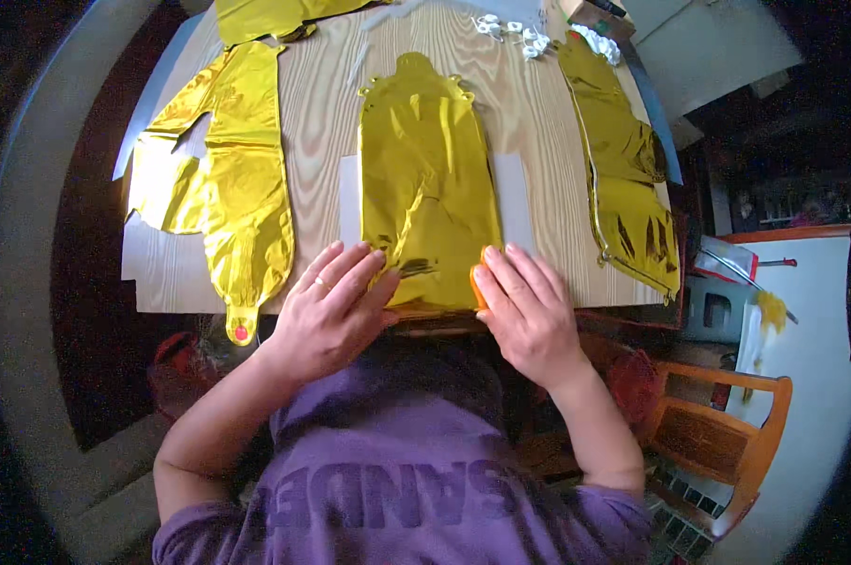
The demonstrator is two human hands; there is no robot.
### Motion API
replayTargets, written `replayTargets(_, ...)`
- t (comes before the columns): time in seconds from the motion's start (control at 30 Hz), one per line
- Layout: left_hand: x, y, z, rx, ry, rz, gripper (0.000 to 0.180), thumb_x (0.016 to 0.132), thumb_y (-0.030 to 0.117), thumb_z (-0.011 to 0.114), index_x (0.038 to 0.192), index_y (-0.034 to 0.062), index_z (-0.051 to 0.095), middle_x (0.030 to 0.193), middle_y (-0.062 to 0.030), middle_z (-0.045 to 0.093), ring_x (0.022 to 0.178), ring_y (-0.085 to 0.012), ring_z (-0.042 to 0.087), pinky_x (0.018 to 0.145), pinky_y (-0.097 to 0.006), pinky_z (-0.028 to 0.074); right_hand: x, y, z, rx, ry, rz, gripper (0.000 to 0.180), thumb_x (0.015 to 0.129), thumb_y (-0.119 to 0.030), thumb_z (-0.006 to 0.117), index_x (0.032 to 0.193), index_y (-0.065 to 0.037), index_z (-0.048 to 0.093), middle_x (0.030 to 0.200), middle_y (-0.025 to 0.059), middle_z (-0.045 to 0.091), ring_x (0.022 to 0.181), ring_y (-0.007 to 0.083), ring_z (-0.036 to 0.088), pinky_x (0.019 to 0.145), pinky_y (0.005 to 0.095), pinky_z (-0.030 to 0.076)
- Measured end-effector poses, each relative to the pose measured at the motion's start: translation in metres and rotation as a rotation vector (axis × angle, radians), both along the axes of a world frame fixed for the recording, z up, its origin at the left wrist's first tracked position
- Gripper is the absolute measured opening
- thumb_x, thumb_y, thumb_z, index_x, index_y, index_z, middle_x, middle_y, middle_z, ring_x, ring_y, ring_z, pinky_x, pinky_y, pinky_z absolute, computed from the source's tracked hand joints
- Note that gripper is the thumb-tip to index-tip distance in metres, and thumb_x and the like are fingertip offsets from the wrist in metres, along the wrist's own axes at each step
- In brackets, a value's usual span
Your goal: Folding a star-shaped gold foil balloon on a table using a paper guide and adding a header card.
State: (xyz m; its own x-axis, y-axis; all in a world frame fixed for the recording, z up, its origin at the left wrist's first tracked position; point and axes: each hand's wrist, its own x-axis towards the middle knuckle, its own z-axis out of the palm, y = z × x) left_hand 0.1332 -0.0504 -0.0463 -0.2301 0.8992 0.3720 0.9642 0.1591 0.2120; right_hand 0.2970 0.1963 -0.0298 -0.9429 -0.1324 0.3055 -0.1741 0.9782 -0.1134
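Wood-grain counter point(322, 132) up top, with a gold foil balloon point(425, 160) lying flat mid-frame. Left hand point(336, 306) is open and flattish on its lower left corner; right hand point(529, 311) rests over an orange thing point(479, 290) at lower right, can't tell if gripped.

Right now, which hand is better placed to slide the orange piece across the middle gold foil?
Your right hand, probably: it partly covers the orange piece near the right edge of the gold foil. Your left hand is near the left edge.
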Motion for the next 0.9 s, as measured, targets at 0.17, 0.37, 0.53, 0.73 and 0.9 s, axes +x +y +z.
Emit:
replayTargets(0.17,-0.003,0.001,-0.003,0.044,0.026,-0.042,0.057,0.083,0.031,0.075,0.13,0.0012,0.061,0.136,-0.0175,0.058,0.129,-0.0349,0.056,0.109,-0.049,0.044,0.009,0.004,-0.011,0.002,0.047,-0.014,0.044,0.091,-0.023,0.066,0.131,-0.004,0.062,0.139,0.0139,0.058,0.129,0.0334,0.054,0.107,0.0463,0.043)
replayTargets(0.37,-0.003,-0.002,-0.002,0.015,0.03,-0.08,0.062,0.082,0.032,0.075,0.133,0.0005,0.059,0.14,-0.0187,0.058,0.131,-0.0345,0.055,0.11,-0.048,0.043,0.017,-0.001,-0.015,0.006,0.089,-0.03,0.044,0.091,-0.023,0.067,0.131,-0.005,0.063,0.141,0.0128,0.058,0.129,0.0322,0.054,0.105,0.0443,0.044)
replayTargets(0.53,-0.001,-0.005,-0.015,0.052,0.095,-0.082,0.061,0.082,0.03,0.073,0.134,0.0013,0.059,0.141,-0.018,0.057,0.131,-0.0331,0.055,0.109,-0.047,0.045,0.022,0.0,-0.018,0.033,0.109,-0.016,0.043,0.091,-0.023,0.066,0.131,-0.006,0.064,0.141,0.0123,0.058,0.128,0.0308,0.055,0.103,0.043,0.046)
replayTargets(0.73,-0.003,-0.004,-0.009,-0.01,0.166,-0.074,0.056,0.086,0.031,0.069,0.135,0.0048,0.059,0.142,-0.0152,0.057,0.131,-0.0318,0.055,0.109,-0.045,0.045,0.022,0.004,-0.019,0.033,0.123,-0.005,0.042,0.094,-0.021,0.064,0.134,-0.006,0.062,0.138,0.0122,0.061,0.125,0.0315,0.058,0.099,0.042,0.046)
replayTargets(0.9,0.002,-0.003,-0.01,0.004,0.153,-0.053,0.054,0.088,0.033,0.07,0.134,0.0066,0.06,0.142,-0.0134,0.057,0.131,-0.0296,0.056,0.109,-0.044,0.045,0.023,0.001,-0.024,0.04,0.178,-0.032,0.036,0.092,-0.015,0.065,0.127,-0.008,0.066,0.136,0.0116,0.062,0.123,0.031,0.059,0.099,0.0418,0.047)
